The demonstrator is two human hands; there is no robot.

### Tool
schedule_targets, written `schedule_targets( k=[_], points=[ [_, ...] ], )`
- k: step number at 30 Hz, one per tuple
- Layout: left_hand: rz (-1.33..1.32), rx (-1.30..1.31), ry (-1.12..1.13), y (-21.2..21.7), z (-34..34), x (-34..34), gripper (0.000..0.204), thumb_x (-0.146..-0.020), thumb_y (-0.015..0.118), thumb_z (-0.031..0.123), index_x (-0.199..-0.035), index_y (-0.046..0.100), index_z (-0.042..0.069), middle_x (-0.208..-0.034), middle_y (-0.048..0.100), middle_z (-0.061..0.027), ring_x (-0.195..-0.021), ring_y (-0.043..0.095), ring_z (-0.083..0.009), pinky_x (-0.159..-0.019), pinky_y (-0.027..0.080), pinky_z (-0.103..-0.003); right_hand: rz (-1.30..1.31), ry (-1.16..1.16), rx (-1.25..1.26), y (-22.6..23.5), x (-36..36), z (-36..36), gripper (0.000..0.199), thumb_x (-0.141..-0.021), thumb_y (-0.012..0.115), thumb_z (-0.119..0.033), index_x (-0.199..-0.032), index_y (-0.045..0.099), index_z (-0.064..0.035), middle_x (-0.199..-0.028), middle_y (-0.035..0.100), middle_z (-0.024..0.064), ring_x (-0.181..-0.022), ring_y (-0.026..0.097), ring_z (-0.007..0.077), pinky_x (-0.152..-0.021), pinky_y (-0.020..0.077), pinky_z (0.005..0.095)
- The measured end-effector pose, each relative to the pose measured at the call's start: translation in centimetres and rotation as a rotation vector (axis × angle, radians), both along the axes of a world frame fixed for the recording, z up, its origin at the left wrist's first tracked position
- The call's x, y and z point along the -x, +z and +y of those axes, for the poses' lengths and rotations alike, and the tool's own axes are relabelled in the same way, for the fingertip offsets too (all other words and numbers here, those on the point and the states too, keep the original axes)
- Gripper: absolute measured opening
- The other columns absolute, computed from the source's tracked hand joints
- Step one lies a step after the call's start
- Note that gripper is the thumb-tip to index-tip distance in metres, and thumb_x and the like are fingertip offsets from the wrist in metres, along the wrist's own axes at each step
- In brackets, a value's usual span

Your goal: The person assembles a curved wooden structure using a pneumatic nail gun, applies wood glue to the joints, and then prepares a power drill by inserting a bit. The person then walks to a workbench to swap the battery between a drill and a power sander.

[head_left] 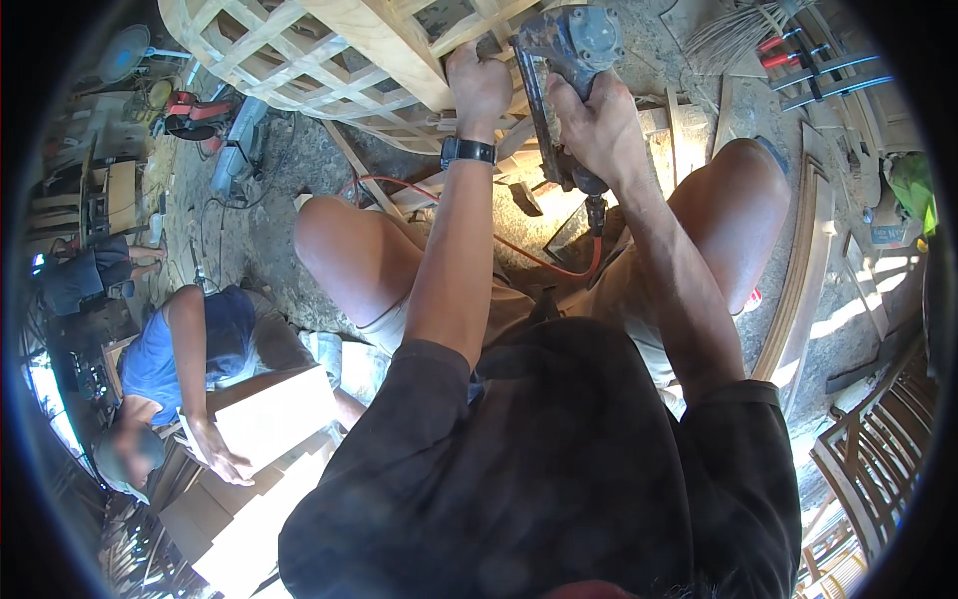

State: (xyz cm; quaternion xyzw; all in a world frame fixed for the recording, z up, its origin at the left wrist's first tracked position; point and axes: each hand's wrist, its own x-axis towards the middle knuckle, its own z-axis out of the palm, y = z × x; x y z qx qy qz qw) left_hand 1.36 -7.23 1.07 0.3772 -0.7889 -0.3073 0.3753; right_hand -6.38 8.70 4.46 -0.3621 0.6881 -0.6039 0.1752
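A dark pneumatic nail gun is gripped by my right hand, its long magazine slanting down beside my wrist. An orange air hose runs from the tool's handle end. My left hand is closed on the edge of a pale wooden lattice panel, close to the nail gun's left side; the fingertips are partly hidden behind the wood. Crossed slats fill the panel, with a wider board along it. Whether the nail gun's nose touches the wood I cannot tell.
Wood offcuts lie on the ground between my knees. At left, another person handles a pale board. Red-handled clamps lie at the far right, long planks beside my right knee, and a slatted wooden piece lower right.
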Motion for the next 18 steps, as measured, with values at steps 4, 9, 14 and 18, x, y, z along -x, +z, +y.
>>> schedule_targets(
  k=[4,9,14,18],
  points=[
    [0.016,0.012,-0.008,0.2,0.0,-0.1,0.048,-0.072,0.044,-0.002,-0.116,0.062,-0.006,-0.111,0.064,-0.0307,-0.109,0.058,-0.0463,-0.100,0.043,-0.045,-0.063,0.000,-0.024,0.1,0.4,0.2,0.036,-0.092,0.063,-0.027,-0.079,0.059,0.0065,-0.056,0.058,0.0098,-0.045,0.057,0.0167,-0.045,0.0448,0.0318],
    [-0.031,0.117,-0.026,-0.1,0.9,-0.7,0.052,-0.074,0.047,-0.004,-0.125,0.057,-0.004,-0.109,0.065,-0.0296,-0.104,0.060,-0.0453,-0.093,0.046,-0.047,-0.080,-0.003,0.053,1.9,0.4,1.0,0.035,-0.091,0.064,-0.027,-0.084,0.062,0.0070,-0.052,0.057,0.0073,-0.043,0.056,0.0154,-0.043,0.0433,0.0304],
    [-0.083,0.105,-0.045,0.5,0.9,-1.1,0.053,-0.075,0.047,-0.005,-0.128,0.053,-0.004,-0.106,0.064,-0.0289,-0.101,0.061,-0.0440,-0.092,0.047,-0.047,-0.015,-0.035,0.006,2.6,0.7,0.8,0.035,-0.089,0.066,-0.028,-0.082,0.064,0.0063,-0.050,0.056,0.0070,-0.043,0.056,0.0137,-0.043,0.0423,0.0290],
    [-0.059,0.203,-0.052,0.5,1.1,-1.9,0.048,-0.079,0.049,-0.002,-0.127,0.052,-0.006,-0.109,0.062,-0.0283,-0.104,0.060,-0.0424,-0.096,0.046,-0.045,-0.030,-0.002,0.006,3.2,-0.1,0.6,0.036,-0.089,0.066,-0.028,-0.080,0.063,0.0068,-0.051,0.057,0.0073,-0.043,0.056,0.0139,-0.042,0.0421,0.0291]
  ],
)
